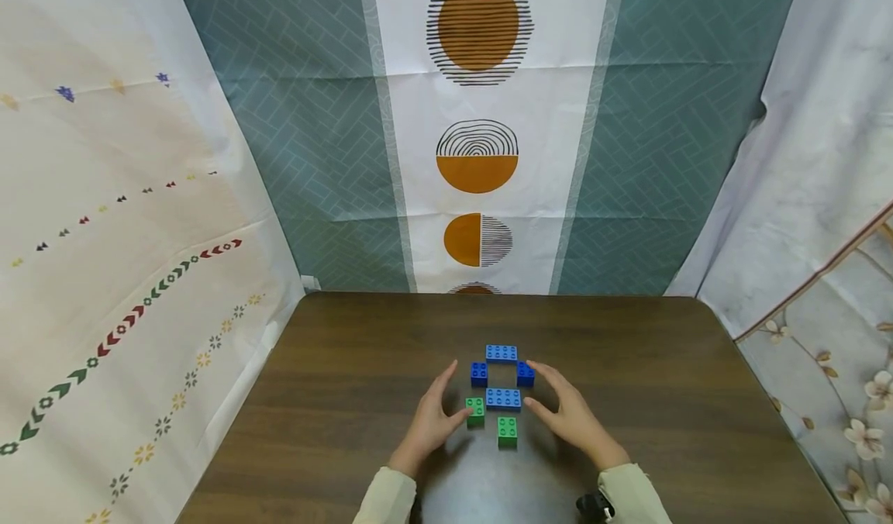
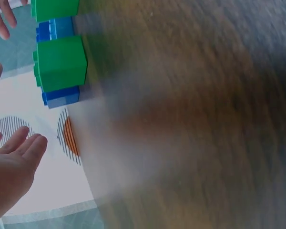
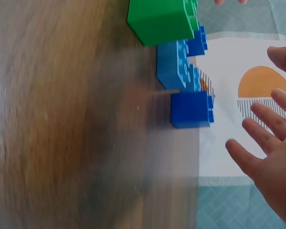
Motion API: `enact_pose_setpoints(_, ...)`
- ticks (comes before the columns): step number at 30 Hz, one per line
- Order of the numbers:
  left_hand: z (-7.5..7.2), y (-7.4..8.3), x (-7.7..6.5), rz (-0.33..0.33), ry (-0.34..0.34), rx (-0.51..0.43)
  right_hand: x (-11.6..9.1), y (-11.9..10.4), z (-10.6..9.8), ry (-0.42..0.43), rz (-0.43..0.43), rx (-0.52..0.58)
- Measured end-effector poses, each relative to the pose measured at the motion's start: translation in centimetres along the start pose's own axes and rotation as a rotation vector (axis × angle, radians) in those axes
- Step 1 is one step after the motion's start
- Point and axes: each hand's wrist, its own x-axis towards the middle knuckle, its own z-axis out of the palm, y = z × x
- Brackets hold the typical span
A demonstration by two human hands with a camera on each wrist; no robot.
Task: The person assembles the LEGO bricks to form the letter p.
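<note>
The left hand point(image 1: 429, 426) and right hand point(image 1: 575, 418) have loose, spread fingers. Blue blocks point(image 1: 503, 400) and green blocks point(image 1: 507, 432) sit close by.

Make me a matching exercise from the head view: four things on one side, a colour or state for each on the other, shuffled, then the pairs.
Things:
1. Right hand
2. Farthest brick
3. Tabletop
4. Nearest brick

Colour or state:
A. Brown
B. Green
C. Spread, holding nothing
D. Blue

Right pairs: 1-C, 2-D, 3-A, 4-B
</note>
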Motion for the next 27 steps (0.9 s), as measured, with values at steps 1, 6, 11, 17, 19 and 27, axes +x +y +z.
enact_pose_setpoints(1, 0.1, -0.1, 0.0, -0.011, -0.009, -0.015, 0.0, 0.1, 0.2, -0.001, -0.007, 0.009)
enact_pose_setpoints(6, 0.8, -0.6, 0.1, -0.039, -0.052, -0.11, 0.0, 0.5, 1.1, -0.045, -0.02, 0.096)
enact_pose_setpoints(11, 1.2, -1.2, 0.3, -0.044, -0.085, -0.203, 0.1, 0.6, 1.5, -0.093, -0.015, 0.179)
enact_pose_setpoints(17, 1.5, -1.3, 0.5, -0.095, -0.103, -0.223, 0.1, 1.2, 1.8, -0.221, 0.027, 0.265)
enact_pose_setpoints(19, 1.6, -1.4, 0.5, -0.112, -0.112, -0.208, 0.0, 1.3, 1.9, -0.269, 0.041, 0.298)
enact_pose_setpoints(27, 1.7, -1.5, 0.5, -0.116, -0.126, -0.183, -0.1, 1.8, 1.9, -0.376, 0.008, 0.364)
